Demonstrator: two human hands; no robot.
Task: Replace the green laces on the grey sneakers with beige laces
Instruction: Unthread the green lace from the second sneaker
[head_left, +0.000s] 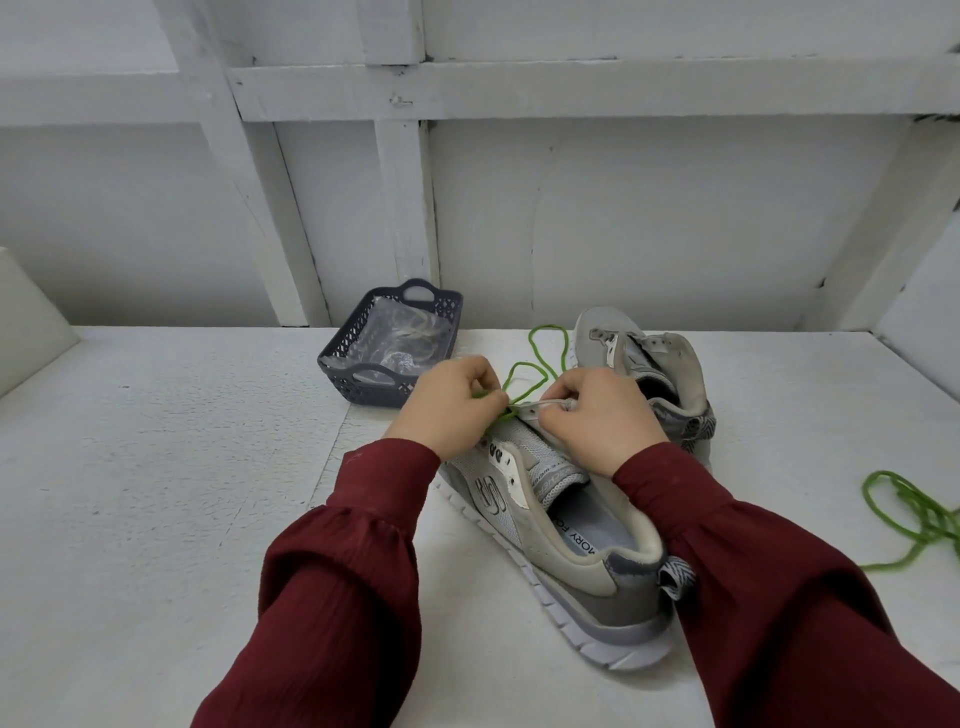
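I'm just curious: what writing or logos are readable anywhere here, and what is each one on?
"MORY FO": printed on the insole of the near sneaker; the rest of the wording is hidden.
"S": a large logo on that sneaker's side panel.
Lettering on its tongue: too blurred to read.
Far sneaker and basket: no text visible.

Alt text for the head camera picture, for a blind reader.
On a white table, the left hand pinches the green lace at the front of the nearer grey sneaker while the right hand grips its eyelet edge. A second sneaker, a dark basket and a loose green lace lie nearby.
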